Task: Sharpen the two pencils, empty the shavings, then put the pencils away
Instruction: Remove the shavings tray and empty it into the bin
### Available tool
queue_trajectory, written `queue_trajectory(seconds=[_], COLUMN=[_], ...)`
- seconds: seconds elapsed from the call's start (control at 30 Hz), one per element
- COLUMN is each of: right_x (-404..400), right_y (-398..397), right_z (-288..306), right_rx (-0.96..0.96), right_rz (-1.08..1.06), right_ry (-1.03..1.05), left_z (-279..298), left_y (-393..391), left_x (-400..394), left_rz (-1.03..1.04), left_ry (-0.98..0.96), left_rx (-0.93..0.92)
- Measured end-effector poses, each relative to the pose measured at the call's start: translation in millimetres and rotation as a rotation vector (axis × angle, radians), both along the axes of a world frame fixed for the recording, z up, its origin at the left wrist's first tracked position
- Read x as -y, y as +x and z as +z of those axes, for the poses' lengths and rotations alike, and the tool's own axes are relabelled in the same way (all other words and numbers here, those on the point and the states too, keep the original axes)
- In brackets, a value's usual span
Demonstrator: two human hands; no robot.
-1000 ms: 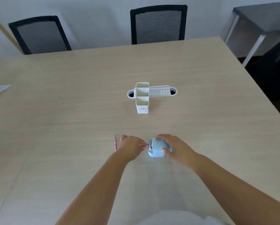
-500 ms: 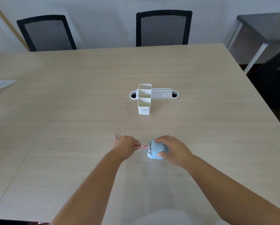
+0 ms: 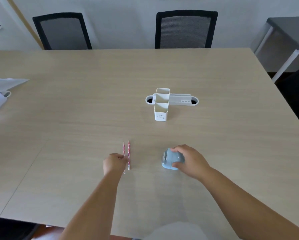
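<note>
Far left edge of the table had some white papers and a small white thing I couldn't make out. Moving in, two pink patterned pencils lay flat on the wood, side by side and nearly parallel, long axes running away from the person with the sharpened tips pointing toward the far side of the table. The left pencil was partly under the left hand, its back end poking out below the hand; the right pencil sat just beside it, fully in view. The left hand's fingers were curled in at the left pencil, looked like a pinch on it, though the fingertips were mostly hidden so I wouldn't swear to it. Further right and well apart from the pencils, the right hand was wrapped over a light blue rounded sharpener sitting on the table, thumb on the near side, fingers over the top, clearly gripping it. The sharpener's clear end faced left, toward the pencils. Beyond the hands, about mid-table, a white pencil holder with three open compartments stood upright, its row of compartments running front to back, right in front of a white cable port set into the tabletop. Two black mesh chairs sat behind the far edge, and a grey side table was off at the far right.
</note>
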State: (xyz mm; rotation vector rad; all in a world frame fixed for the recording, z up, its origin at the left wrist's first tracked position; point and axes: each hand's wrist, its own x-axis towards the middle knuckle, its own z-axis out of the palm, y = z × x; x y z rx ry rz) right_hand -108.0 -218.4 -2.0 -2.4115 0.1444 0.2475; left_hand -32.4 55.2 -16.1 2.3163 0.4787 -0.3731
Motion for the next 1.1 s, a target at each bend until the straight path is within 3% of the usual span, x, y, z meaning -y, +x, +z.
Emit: queue_trajectory(seconds=[0.2,0.77,0.87,0.97,1.1], right_x=[-1.6,0.2,0.0,1.4,11.9], right_y=[-0.1,-4.0,-8.0,-17.6,-44.3], right_z=[0.0,-3.9,-4.2,0.2,-4.0], right_rx=[-0.008,0.011,0.035,0.102,0.123], right_rz=[-0.014,0.003,0.002,-0.064,-0.296], right_ry=[0.007,0.014,0.093,0.25,0.336], left_z=[-9.1,-13.0,-11.1,1.8,16.4], left_y=[0.3,0.6,-0.9,-15.9,-33.7], left_x=[8.0,13.5,21.1,51.7,100.8], left_rz=[0.042,-0.118,-0.137,-0.289,-0.727], left_ry=[0.011,0.117,0.122,0.023,-0.028], left_rx=[0.003,0.061,0.121,0.308,0.426])
